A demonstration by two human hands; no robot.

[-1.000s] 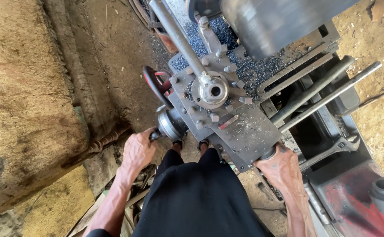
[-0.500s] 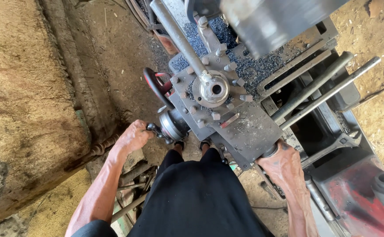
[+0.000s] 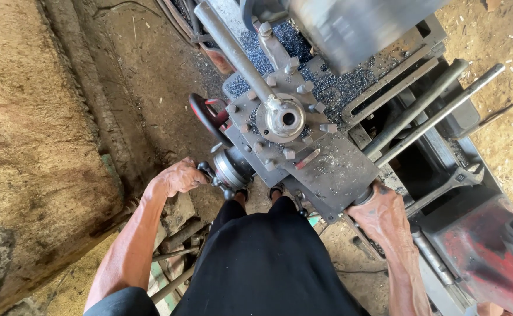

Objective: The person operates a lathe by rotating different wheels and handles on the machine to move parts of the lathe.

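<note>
Crank handle (image 3: 214, 174), small and dark, at the near left side of the machine, just beside the grey dial collar (image 3: 233, 167) and below the red handwheel (image 3: 207, 117). Left hand (image 3: 177, 177) closed around it, fingers curled tight on the knob, wrist bent in from the left. Right hand (image 3: 382, 213) laid over the near right corner of the grey slide plate (image 3: 332, 169), covering whatever knob sits there; cannot tell whether closed on something or only resting.

For good work at this step, as a judgement: turn the crank handle slowly and evenly, with small wrist movements and no jerks. Keep the eyes on the tool post (image 3: 286, 117) with its square bolts, not on the hands. Keep sleeve and forearm low and well apart from the blurred spinning cylinder (image 3: 356, 29) at the far side. Keep the right hand steady as a brace on the plate corner.

Containers: open tray (image 3: 233, 88) under the far part of the machine, filled with dark blue-grey metal chips (image 3: 327, 88), heaped around the tool post base. Some fine chips also scattered on the slide plate. Open gap in the bed (image 3: 420, 169) at the right, dark inside, contents not readable. Wrench (image 3: 455, 178) lying on the bed near this gap, beside two long grey rods (image 3: 432, 105).
</note>
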